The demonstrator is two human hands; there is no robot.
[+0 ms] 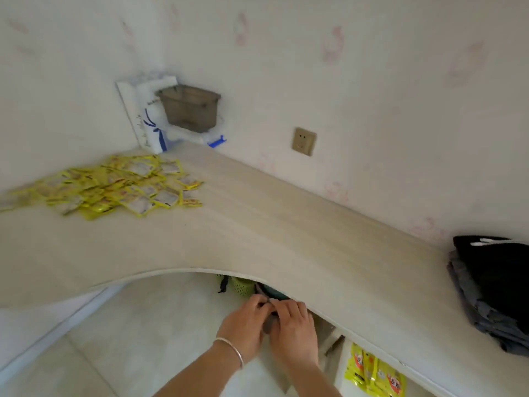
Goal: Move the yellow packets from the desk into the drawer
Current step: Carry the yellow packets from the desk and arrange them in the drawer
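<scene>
A heap of several yellow packets point(120, 186) lies spread on the pale wooden desk point(257, 239) at the far left, near the wall corner. More yellow packets point(372, 373) sit in the open drawer point(333, 343) under the desk at the lower right. My left hand point(243, 325), with a silver bangle on the wrist, and my right hand point(293, 329) meet just below the desk's front edge, far from the heap. Both have fingers curled on a small grey object point(269, 325) between them; what it is stays unclear.
Folded dark clothes point(495, 293) are stacked on the desk's right end. A grey plastic bin point(189, 107) hangs on the wall above white boards in the corner. A wall socket point(304, 141) is behind the desk. A green basket point(242, 285) stands under it.
</scene>
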